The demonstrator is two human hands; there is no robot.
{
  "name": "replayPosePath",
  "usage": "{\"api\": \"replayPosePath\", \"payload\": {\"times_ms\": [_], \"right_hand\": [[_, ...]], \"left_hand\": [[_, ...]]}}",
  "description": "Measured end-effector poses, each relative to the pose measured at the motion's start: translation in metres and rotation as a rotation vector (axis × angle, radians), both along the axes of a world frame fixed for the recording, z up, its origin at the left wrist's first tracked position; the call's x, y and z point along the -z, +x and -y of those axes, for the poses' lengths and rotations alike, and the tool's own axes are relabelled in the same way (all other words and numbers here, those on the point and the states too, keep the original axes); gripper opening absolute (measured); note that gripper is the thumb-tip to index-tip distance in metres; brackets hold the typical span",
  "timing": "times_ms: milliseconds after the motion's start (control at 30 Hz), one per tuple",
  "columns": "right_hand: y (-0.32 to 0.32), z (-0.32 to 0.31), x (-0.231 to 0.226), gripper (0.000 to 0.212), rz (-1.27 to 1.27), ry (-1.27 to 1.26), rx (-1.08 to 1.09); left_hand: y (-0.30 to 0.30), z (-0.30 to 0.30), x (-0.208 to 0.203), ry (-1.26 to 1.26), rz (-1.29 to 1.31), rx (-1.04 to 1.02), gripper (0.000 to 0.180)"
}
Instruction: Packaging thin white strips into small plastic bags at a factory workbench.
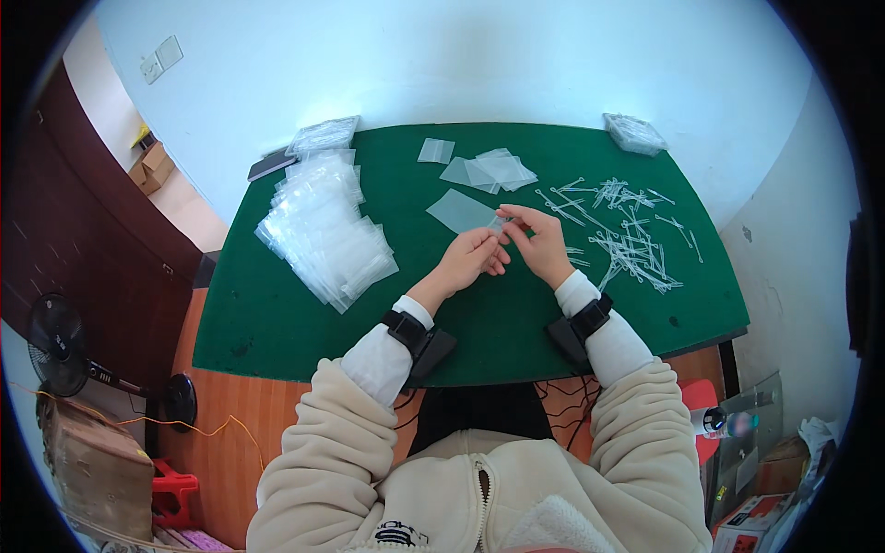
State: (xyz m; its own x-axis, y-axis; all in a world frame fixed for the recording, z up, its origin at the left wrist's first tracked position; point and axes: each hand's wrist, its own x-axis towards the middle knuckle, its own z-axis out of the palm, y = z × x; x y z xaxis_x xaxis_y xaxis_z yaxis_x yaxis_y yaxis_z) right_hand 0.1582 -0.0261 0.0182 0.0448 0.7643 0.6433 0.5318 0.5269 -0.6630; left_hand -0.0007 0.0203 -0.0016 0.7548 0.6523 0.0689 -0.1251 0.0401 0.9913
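My left hand (pixel 473 262) and my right hand (pixel 540 243) meet over the middle of the green table, fingertips pinched together on a clear plastic bag (pixel 496 224). Only a small shiny part of it shows between the fingers; whether anything is inside cannot be made out. Just beyond the fingertips a flat translucent bag (pixel 455 210) reaches up to the hands. Farther back lie several overlapping clear bags (pixel 493 170) and a smaller bag (pixel 436 150). To the right of my right hand, thin clear sticks with ring ends (pixel 636 249) are scattered in a loose heap.
A big fanned pile of clear bags (pixel 327 230) covers the table's left side. Bundled packs stand at the back left (pixel 323 135) and back right (pixel 635 135), against the white wall. A dark flat object (pixel 272 165) lies by the left pack. A black fan (pixel 60 341) stands on the floor.
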Motion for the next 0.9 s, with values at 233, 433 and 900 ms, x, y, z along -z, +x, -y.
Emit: {"api": "replayPosePath", "payload": {"times_ms": [233,433,900], "right_hand": [[0.003,-0.002,0.008,0.024,-0.292,-0.129,-0.131],[0.006,-0.007,0.016,0.016,-0.342,-0.278,-0.161],[0.001,-0.005,0.006,0.01,-0.571,-0.15,-0.223]], "left_hand": [[0.002,0.0,0.004,0.21,0.088,-0.026,0.019],[0.006,0.001,0.013,0.421,-0.068,-0.143,0.018],[0.006,0.009,-0.001,-0.061,0.179,-0.02,0.021]]}}
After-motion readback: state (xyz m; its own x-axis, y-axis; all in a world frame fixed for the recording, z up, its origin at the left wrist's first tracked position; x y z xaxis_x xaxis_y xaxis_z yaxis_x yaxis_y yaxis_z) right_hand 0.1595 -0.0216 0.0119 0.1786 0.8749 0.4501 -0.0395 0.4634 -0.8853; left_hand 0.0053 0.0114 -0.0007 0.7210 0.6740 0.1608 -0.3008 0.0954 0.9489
